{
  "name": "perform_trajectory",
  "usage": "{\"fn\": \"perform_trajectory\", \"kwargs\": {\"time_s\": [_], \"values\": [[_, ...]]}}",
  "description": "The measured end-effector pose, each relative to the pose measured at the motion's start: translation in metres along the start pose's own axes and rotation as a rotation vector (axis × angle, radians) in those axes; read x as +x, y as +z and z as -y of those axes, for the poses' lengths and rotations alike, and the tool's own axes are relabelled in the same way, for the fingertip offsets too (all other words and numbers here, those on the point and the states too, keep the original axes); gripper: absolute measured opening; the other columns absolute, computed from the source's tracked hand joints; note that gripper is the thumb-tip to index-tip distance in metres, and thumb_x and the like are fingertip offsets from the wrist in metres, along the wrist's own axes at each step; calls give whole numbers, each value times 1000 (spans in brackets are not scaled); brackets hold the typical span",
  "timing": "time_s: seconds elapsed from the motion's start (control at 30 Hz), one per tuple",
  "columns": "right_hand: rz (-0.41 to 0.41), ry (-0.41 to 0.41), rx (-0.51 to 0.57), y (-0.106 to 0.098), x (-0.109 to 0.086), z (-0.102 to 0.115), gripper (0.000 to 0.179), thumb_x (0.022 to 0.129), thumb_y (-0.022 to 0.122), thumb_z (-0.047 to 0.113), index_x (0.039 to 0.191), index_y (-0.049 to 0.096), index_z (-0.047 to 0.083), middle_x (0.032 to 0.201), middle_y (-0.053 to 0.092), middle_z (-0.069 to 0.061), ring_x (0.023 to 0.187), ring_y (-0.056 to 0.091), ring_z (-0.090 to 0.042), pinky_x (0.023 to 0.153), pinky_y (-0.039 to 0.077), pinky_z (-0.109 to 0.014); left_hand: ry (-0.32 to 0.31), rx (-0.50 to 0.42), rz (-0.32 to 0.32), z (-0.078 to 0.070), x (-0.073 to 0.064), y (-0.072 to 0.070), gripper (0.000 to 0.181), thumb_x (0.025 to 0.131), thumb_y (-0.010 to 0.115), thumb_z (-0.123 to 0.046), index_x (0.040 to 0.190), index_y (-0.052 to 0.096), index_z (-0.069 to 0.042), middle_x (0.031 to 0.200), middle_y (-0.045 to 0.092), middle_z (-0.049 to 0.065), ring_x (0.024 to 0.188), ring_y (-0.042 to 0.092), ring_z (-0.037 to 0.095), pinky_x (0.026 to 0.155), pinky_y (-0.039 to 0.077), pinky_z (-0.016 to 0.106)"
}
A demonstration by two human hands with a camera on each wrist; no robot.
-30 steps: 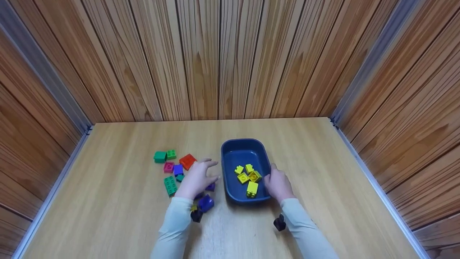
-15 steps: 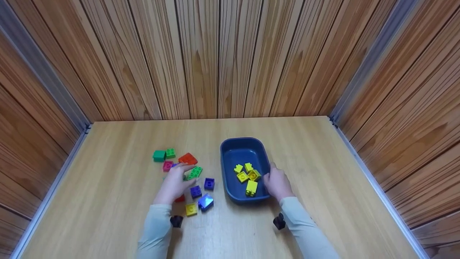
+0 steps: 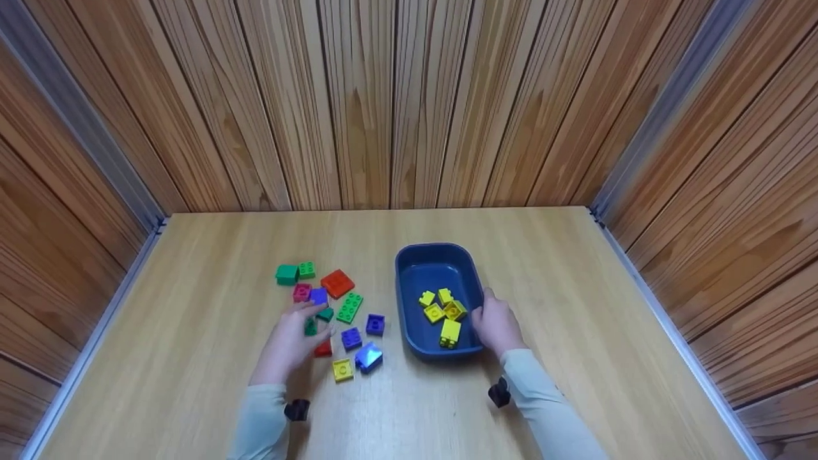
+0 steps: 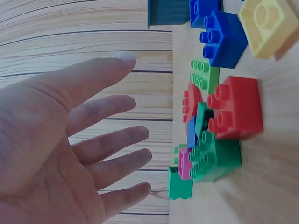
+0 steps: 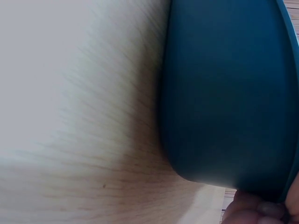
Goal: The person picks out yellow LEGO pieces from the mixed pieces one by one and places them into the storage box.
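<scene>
My left hand hovers over the left side of a loose group of toy building bricks, its fingers spread and holding nothing. In the left wrist view, a red brick and a dark green brick stand on the table beyond the fingertips. The hand partly covers both in the head view. My right hand grips the right rim of a dark blue plastic tub. Several yellow bricks lie inside, including a taller one. The right wrist view shows the tub's outer wall and some fingers at its edge.
Between left hand and tub lie a light green brick, purple bricks, a shiny blue one and a yellow one. Farther back are orange-red, pink and green bricks. Wood-panelled walls enclose the table.
My left hand has moved left and back toward me, away from the tub, uncovering the light green, purple and yellow bricks. My right hand has kept its grip on the tub.
</scene>
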State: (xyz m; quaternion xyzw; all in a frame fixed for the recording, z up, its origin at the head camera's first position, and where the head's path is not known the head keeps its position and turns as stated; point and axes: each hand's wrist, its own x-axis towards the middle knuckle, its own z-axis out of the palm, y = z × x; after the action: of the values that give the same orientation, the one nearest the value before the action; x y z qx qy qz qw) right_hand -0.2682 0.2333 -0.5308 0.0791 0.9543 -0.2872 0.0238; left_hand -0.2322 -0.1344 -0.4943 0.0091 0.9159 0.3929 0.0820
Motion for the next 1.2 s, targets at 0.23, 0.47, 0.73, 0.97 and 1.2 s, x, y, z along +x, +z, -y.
{"fn": "perform_trajectory", "kwargs": {"time_s": [0.23, 0.47, 0.73, 0.97, 1.2], "values": [[-5, -10, -6, -1, -2, 1, 57, 95, 47, 13, 144, 29, -9, 128, 52, -31, 97, 62, -30, 87, 51, -46, 37, 16, -18, -1, -16, 4, 53, 86, 73, -16, 136, 55, -15, 146, 40, 17, 133, 36, 39, 102, 37, 53], [3, 6, -1, -1, -2, 1, 56, 96, 47, 14, 144, 29, -8, 128, 53, -30, 96, 62, -29, 87, 51, -45, 33, 24, 3, -8, -26, 13, 54, 83, 75, -15, 134, 57, -11, 144, 43, 15, 133, 38, 37, 102, 37, 52], [-6, -2, -13, -1, -2, 0, 56, 95, 48, 13, 143, 30, -8, 122, 57, -29, 88, 63, -28, 84, 53, -44, 48, 23, 29, -10, -39, 26, 50, 82, 76, -16, 129, 60, -8, 142, 45, 18, 129, 42, 38, 100, 39, 52], [28, 36, -1, -1, -2, 0, 57, 97, 47, 16, 145, 28, -7, 128, 53, -28, 95, 62, -29, 89, 50, -46, -36, 3, 100, -14, -49, 41, 51, 81, 77, -19, 129, 61, -10, 141, 46, 17, 130, 41, 38, 101, 37, 55], [16, 30, 3, -1, -2, 0, 57, 96, 47, 15, 145, 28, -7, 120, 58, -27, 87, 62, -26, 81, 54, -41, -103, -7, 158, -13, -51, 53, 50, 80, 78, -20, 127, 63, -13, 139, 48, 17, 127, 44, 40, 98, 38, 58]]}}
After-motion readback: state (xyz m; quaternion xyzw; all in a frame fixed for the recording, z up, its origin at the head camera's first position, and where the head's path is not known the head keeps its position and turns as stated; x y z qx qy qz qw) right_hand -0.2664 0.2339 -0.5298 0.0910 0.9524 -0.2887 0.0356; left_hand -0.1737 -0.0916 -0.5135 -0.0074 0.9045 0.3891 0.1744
